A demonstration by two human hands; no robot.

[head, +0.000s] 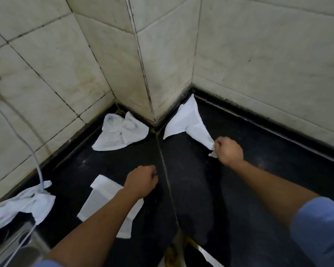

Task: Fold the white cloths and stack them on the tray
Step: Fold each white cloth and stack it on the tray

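Note:
Several white cloths lie on a black counter [249, 185]. My right hand [229, 151] grips one corner of a white cloth [185, 120] that stretches back to the wall corner. My left hand [143, 182] hovers with loosely curled fingers over the counter and holds nothing. Under my left forearm lies a flat, partly folded cloth [102, 199]. A crumpled cloth [120, 133] sits by the back wall. Another crumpled cloth [25, 205] lies at the far left. No tray shows.
Tiled walls [258, 54] close off the counter at the back, with a jutting pillar corner [152, 116] between two of the cloths. A grey cable [27, 147] hangs down onto the far-left cloth. A metal sink edge [14, 245] shows at the bottom left.

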